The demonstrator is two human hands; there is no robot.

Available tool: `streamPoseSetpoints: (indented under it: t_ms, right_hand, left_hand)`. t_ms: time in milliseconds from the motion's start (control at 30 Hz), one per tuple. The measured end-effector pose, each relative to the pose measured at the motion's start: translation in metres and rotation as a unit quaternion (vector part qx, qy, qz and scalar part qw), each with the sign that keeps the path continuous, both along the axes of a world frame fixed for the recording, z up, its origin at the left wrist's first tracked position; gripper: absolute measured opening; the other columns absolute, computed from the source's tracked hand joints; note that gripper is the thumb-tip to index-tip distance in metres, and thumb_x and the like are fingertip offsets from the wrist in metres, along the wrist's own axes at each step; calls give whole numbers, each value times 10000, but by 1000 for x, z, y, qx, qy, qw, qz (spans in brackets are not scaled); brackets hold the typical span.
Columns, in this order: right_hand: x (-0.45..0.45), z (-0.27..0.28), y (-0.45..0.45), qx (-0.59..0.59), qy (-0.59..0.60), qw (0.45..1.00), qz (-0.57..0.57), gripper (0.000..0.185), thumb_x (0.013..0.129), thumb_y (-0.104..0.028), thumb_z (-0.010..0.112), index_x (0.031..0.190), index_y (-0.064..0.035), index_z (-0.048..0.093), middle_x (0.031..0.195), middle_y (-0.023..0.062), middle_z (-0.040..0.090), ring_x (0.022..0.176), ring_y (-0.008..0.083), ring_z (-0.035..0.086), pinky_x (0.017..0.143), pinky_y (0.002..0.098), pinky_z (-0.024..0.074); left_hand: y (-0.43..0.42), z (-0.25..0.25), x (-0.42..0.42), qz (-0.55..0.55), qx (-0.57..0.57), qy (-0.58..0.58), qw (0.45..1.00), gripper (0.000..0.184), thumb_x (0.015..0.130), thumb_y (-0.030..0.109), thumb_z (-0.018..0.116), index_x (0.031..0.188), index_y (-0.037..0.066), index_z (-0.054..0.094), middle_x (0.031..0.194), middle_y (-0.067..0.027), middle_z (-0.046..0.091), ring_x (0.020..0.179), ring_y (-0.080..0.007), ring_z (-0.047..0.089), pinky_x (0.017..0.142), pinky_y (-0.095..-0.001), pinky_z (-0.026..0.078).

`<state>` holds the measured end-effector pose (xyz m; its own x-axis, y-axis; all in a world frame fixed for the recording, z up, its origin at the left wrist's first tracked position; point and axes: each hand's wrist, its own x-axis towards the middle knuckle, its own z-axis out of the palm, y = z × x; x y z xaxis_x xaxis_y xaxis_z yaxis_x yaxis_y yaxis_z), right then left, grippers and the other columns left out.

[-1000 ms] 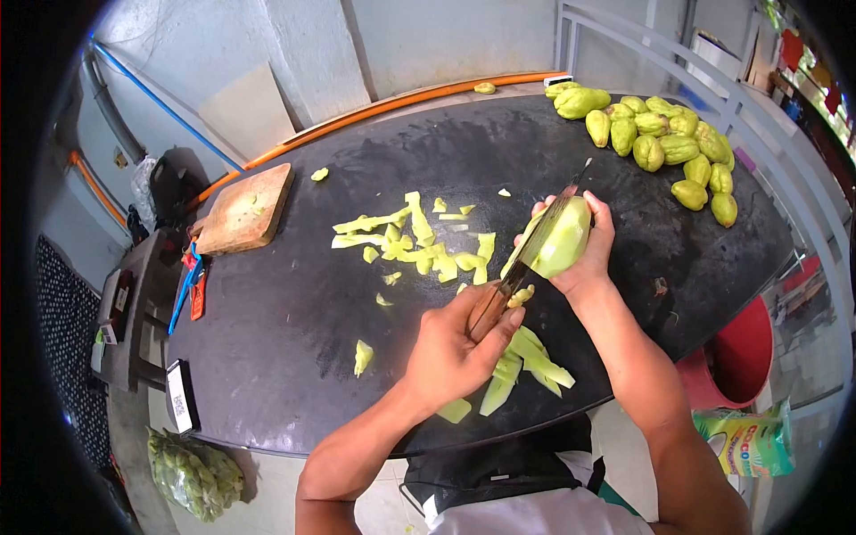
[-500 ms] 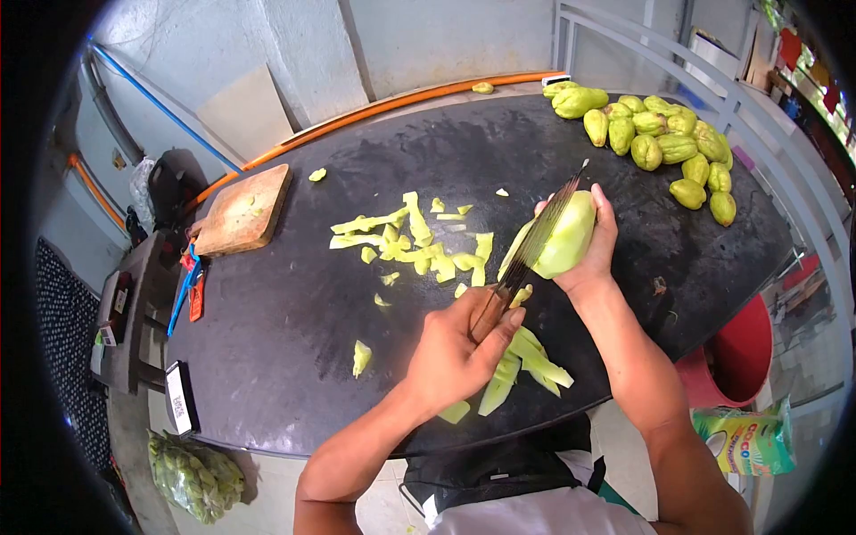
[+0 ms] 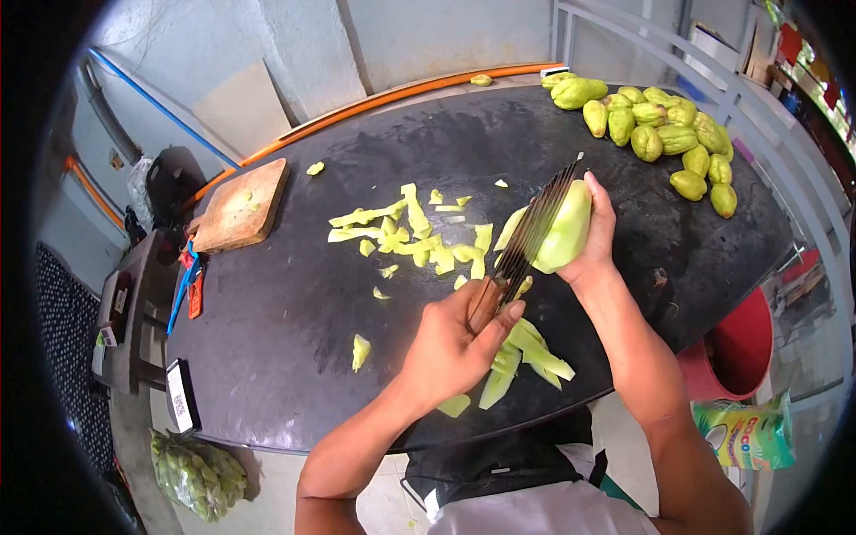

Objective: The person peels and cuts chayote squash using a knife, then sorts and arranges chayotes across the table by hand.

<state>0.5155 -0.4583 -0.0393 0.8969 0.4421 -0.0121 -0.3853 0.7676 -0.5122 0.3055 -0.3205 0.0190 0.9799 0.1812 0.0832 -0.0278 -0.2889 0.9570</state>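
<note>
My left hand [image 3: 455, 343] is closed around the wooden handle of a knife [image 3: 540, 218], whose dark blade is smeared by motion and slants up to the right. In my right hand [image 3: 599, 223] rests a pale green peeled chayote [image 3: 563, 236], held above the table with the fingers behind it. The blade lies across the chayote's left side, where a slice of pale flesh shows beyond the blade. Below my hands, several long chayote strips [image 3: 535, 352] lie near the table's front edge. More cut pieces and peelings [image 3: 415, 236] are scattered left of the knife.
Whole chayotes [image 3: 660, 125] are heaped at the back right of the black table [image 3: 276, 357]. A wooden cutting board [image 3: 241, 209] lies at the left, with an orange-handled tool [image 3: 196, 294] beside it. A red bin [image 3: 740, 348] stands at the right, a plastic bag [image 3: 198, 473] on the floor.
The knife blade has shifted slightly across the chayote and looks more blurred. My right hand with the chayote has moved a little to the left; the scattered pieces lie as before.
</note>
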Motion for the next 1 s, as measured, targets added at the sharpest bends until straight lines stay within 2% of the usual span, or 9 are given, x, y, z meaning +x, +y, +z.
streamPoseSetpoints:
  t_ms: [100, 200, 233, 333, 467, 500, 867, 1000]
  right_hand:
    - [2, 12, -11, -49, -93, 994, -39, 481, 1018, -523, 514, 983, -77, 690, 893, 101, 720, 829, 272, 715, 806, 428, 600]
    - [-1, 9, -8, -51, -16, 998, -25, 489, 1019, -530, 505, 988, -78, 690, 905, 100, 722, 838, 264, 715, 813, 423, 595]
    - [-4, 6, -1, -25, 8, 1000, -16, 472, 1025, -534, 518, 956, -91, 663, 880, 81, 705, 807, 238, 696, 779, 390, 584]
    - [-4, 6, -1, -55, -10, 997, -44, 477, 1021, -539, 519, 946, -90, 662, 875, 81, 707, 805, 237, 695, 779, 395, 584]
    - [-4, 6, -4, -29, -1, 999, -13, 494, 1017, -529, 506, 964, -73, 689, 904, 110, 720, 849, 276, 705, 820, 422, 593]
    - [-5, 2, 1, 19, 0, 1000, 19, 500, 1010, -537, 518, 950, -70, 686, 893, 115, 716, 850, 283, 704, 822, 428, 596]
    - [0, 11, -8, -57, -57, 995, -54, 485, 1008, -547, 538, 971, -83, 675, 875, 113, 704, 834, 289, 706, 797, 433, 594]
    - [2, 17, -13, -65, -77, 994, -44, 469, 1010, -538, 536, 953, -92, 672, 866, 114, 702, 830, 293, 705, 794, 440, 591]
  left_hand:
    - [2, -4, 2, -15, 3, -4, 1000, 289, 999, 190, 731, 1152, -36, 634, 656, 98, 377, 624, -27, 346, 571, -235, 312]
    - [1, -4, 2, -11, 0, 7, 1000, 283, 1001, 179, 727, 1161, -33, 629, 658, 99, 376, 622, -26, 342, 573, -235, 314]
    - [0, -5, 2, -9, -15, 8, 1000, 283, 1001, 178, 726, 1162, -33, 628, 660, 99, 374, 623, -27, 341, 575, -235, 316]
    - [-1, -4, 3, -11, -28, 7, 1000, 291, 1000, 184, 729, 1162, -35, 627, 668, 96, 372, 628, -30, 341, 579, -235, 320]
    - [-2, -6, 2, -6, 17, -15, 1000, 297, 999, 191, 731, 1154, -41, 629, 667, 91, 367, 633, -35, 341, 571, -244, 318]
    - [-3, -6, 2, -4, 8, -19, 1000, 297, 997, 190, 731, 1150, -44, 630, 663, 89, 361, 631, -36, 339, 571, -245, 319]
    - [-2, -2, 2, -2, 19, 11, 1000, 320, 985, 202, 739, 1150, -54, 639, 658, 82, 341, 626, -42, 338, 574, -246, 324]
    - [-1, 1, 2, -7, 13, 40, 999, 303, 986, 198, 736, 1127, -51, 638, 661, 84, 332, 629, -41, 341, 579, -245, 329]
